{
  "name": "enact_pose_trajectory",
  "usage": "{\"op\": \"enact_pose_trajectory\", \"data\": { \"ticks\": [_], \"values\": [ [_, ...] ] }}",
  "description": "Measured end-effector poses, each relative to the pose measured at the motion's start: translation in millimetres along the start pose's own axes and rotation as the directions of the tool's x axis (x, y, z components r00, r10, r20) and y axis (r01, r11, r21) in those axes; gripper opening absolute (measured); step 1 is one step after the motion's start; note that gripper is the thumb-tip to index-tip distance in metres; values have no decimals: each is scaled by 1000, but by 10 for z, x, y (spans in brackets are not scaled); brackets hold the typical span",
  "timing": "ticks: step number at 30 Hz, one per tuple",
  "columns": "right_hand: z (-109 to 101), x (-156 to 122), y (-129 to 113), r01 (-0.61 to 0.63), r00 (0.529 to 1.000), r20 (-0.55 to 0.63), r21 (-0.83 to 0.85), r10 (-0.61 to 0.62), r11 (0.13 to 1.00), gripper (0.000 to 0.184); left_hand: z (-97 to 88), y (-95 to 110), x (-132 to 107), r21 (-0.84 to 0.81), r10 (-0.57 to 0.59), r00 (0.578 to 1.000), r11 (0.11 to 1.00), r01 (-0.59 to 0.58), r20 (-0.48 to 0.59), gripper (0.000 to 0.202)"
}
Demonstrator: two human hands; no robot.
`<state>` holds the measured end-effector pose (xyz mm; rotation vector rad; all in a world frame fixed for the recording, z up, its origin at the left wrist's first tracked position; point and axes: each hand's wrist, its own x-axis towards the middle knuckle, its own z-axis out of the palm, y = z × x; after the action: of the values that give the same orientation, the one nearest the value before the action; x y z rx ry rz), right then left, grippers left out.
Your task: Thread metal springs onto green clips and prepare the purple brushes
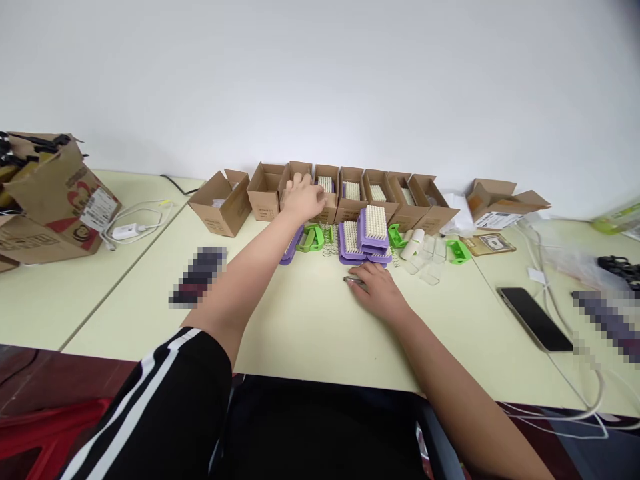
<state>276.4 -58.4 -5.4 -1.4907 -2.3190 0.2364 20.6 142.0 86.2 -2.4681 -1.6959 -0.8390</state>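
Your left hand was at the row of open cardboard boxes, its fingers over one box's rim; you could not tell if they gripped anything. Your right hand lay on the table, fingers half curled at a small metal piece, grip unclear. Several boxes already held white-bristled brushes; stacked purple brushes, green plastic parts and clear plastic pieces remained out on the table.

I can see a small shiny metal piece lying on the tabletop. Just past it sits a stack of purple brushes, white bristles up. Farther back stands an open brown cardboard box.
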Motion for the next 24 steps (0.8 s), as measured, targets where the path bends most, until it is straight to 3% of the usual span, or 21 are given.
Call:
{"op": "enact_pose_trajectory", "data": {
  "ticks": [3, 6, 12, 15, 19, 22, 24],
  "values": [
    [14, 2, 5, -15, 1000, -3, 10, 15, 1000, 33, 54, -2, 151, 39, 131, 988, 990, -135, 82, 35],
    [23, 4, 8, -26, 1000, 4, 21, 26, 999, 34, 105, 34, 285, 78, 172, 983, 981, -177, 67, 31],
    [-6, -7, -2, -36, 999, 22, 21, 35, 999, 35, 181, 163, 700, 176, -54, 977, 984, 18, 205, 33],
    [-41, -8, -17, -33, 999, 28, 17, 32, 999, 35, 185, 247, 916, 259, -246, 924, 951, 171, 292, 47],
    [-47, 9, -20, -23, 999, 29, -8, 24, 1000, 35, 238, 374, 1173, 381, -413, 818, 887, 262, 401, 66],
    [-55, -19, -41, -2, 1000, 30, -30, 3, 1000, 34, 321, 443, 1327, 408, -488, 737, 859, 310, 468, 62],
    [-129, -58, -90, 49, 999, -12, -50, -50, 998, 35, 367, 460, 1391, 383, -489, 716, 865, 325, 498, 57]
  ]
}}
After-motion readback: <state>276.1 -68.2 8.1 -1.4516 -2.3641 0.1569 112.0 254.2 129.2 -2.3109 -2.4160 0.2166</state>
